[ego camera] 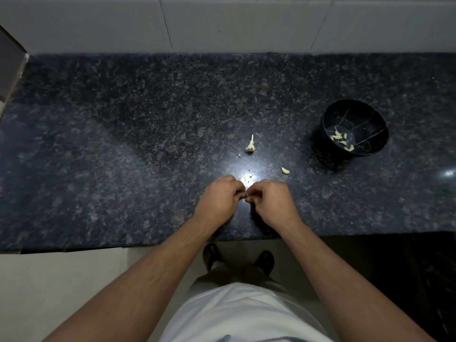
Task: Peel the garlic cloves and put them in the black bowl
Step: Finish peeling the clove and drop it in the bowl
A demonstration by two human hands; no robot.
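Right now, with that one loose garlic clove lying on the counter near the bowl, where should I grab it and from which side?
Pinch the loose clove across its narrow middle, from straight above. It lies flat on the countertop, small and curved, with nothing touching it. The right hand is nearest, though both hands seem busy now.

The person wears a white shirt (246, 314), khaki trousers (229, 275) and dark sandals (265, 261), arms bare.
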